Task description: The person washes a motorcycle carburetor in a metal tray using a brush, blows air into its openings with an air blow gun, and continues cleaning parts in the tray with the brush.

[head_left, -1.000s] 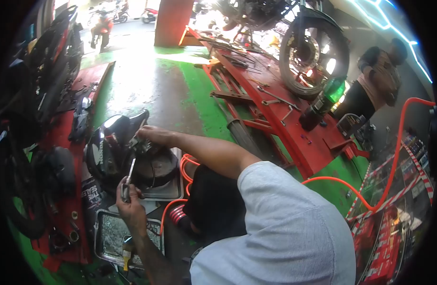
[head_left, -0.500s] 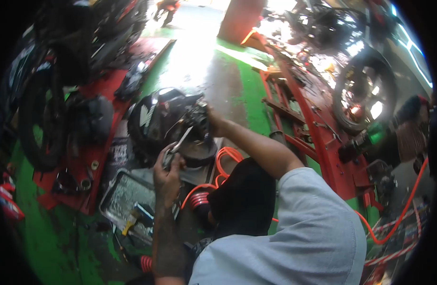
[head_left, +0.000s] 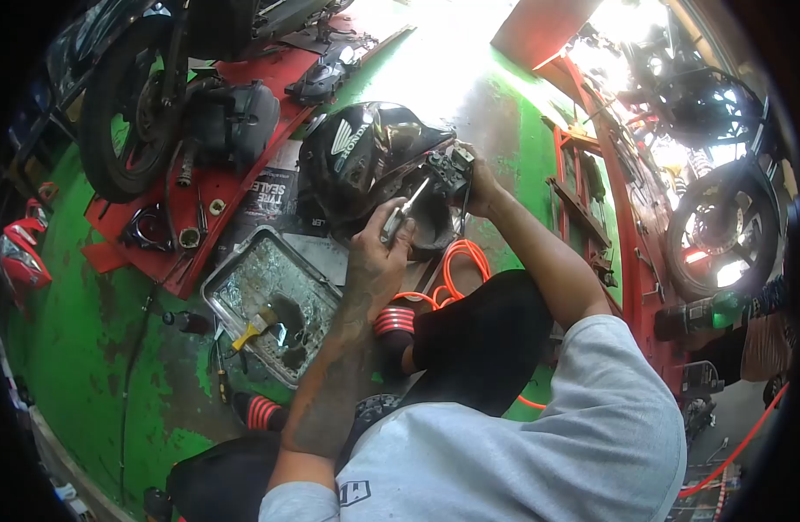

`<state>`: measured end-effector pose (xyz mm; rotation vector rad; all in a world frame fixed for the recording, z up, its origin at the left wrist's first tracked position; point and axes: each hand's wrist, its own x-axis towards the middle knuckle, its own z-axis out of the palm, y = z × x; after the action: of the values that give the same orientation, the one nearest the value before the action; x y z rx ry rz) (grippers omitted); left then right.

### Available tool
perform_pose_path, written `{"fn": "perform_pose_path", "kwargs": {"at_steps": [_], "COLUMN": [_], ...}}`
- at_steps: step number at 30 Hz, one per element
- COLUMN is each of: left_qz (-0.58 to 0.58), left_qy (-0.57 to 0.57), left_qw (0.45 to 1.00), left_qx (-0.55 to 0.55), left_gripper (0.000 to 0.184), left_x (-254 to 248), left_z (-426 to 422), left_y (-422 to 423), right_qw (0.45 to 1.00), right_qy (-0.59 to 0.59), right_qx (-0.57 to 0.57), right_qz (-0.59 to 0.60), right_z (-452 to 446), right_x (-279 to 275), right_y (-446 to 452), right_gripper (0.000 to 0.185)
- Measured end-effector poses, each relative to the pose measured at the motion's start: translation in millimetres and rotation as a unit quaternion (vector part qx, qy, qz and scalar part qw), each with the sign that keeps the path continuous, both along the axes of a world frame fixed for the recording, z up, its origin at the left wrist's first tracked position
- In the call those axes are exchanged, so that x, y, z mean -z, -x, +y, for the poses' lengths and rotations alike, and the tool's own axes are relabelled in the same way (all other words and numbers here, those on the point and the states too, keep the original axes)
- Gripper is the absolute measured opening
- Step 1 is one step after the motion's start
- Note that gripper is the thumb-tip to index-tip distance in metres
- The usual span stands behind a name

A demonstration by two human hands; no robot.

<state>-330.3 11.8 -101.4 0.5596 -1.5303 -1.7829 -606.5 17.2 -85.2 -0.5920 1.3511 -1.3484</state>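
My left hand (head_left: 381, 239) is closed around an air blow gun (head_left: 398, 219), its thin silver nozzle aimed at a grimy metal carburetor (head_left: 452, 167). Whether the tip touches the metal is too small to tell. My right hand (head_left: 482, 184) grips the carburetor from its right side, with most of the fingers hidden behind it. Just behind both hands lies a black fuel tank (head_left: 352, 161) with a white wing badge. An orange hose (head_left: 459, 270) loops beneath my hands and runs behind my left forearm.
A metal tray (head_left: 269, 261) with murky liquid and a yellow-handled brush (head_left: 256, 327) lies at my left. Red lift platforms flank me: one bears loose parts (head_left: 234, 122) beside a motorcycle wheel (head_left: 126, 113), the other stands by another wheel (head_left: 722, 226). A bottle (head_left: 187, 321) lies near the tray.
The head view has shifted, so everything sits farther right and higher. My hands keep their grips, with the nozzle still pointed at the carburetor.
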Motion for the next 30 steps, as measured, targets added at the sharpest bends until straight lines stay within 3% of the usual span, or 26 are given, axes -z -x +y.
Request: {"fn": "perform_pose_path", "kwargs": {"at_steps": [1,3,5,7,10,14,20,23,25,26,28,30], "left_qz": [-0.03,-0.014,0.002,-0.032,-0.049,-0.06,-0.04,-0.024,-0.031,-0.032,-0.052,-0.052], "left_qy": [0.032,0.02,0.01,0.082,0.056,0.088,0.018,0.089,0.058,0.058,0.126,0.106], "left_qw": [0.998,0.999,0.999,0.991,0.994,0.989,0.997,0.992,0.998,0.998,0.985,0.99], "left_qx": [-0.048,-0.042,-0.034,-0.099,-0.076,-0.107,-0.056,-0.092,0.003,0.002,-0.103,-0.078], "left_gripper": [0.033,0.033,0.033,0.033,0.033,0.032,0.033,0.032,0.032,0.032,0.032,0.032], "left_x": [-0.1,3.0,4.2,3.9,-0.9,-1.3,1.0,1.7,-3.2,-2.9,-1.5,1.2], "left_z": [1.9,1.7,1.9,2.6,2.4,0.6,-0.9,1.9,1.1,2.5,6.4,5.8], "left_y": [1.1,3.6,4.6,5.5,2.5,0.7,1.0,2.8,-0.8,0.4,5.6,6.5], "right_qw": [1.0,0.999,0.998,0.996,0.996,0.996,0.996,0.994,0.995,0.995,0.994,0.994], "right_qy": [-0.003,-0.039,-0.046,-0.072,-0.064,-0.063,-0.06,-0.07,-0.065,-0.065,-0.057,-0.055], "right_qx": [-0.002,-0.001,-0.041,-0.026,0.019,-0.003,-0.009,0.008,-0.001,-0.002,0.017,0.009], "right_qz": [0.0,0.012,0.024,0.04,0.055,0.069,0.066,0.082,0.08,0.08,0.09,0.09], "right_z": [0.9,-0.1,1.9,2.5,-2.2,0.4,0.8,2.0,-0.9,-0.7,2.2,1.5], "right_x": [2.9,6.0,2.8,-2.7,3.4,-1.3,1.2,-0.3,3.9,-0.2,-8.7,-2.9], "right_y": [2.3,3.1,1.5,-6.2,-10.3,-12.5,-10.8,-13.0,-10.5,-15.9,-26.0,-17.7], "right_gripper": [0.054,0.044,0.046,0.046,0.052,0.052,0.053,0.052,0.051,0.051,0.051,0.051]}}
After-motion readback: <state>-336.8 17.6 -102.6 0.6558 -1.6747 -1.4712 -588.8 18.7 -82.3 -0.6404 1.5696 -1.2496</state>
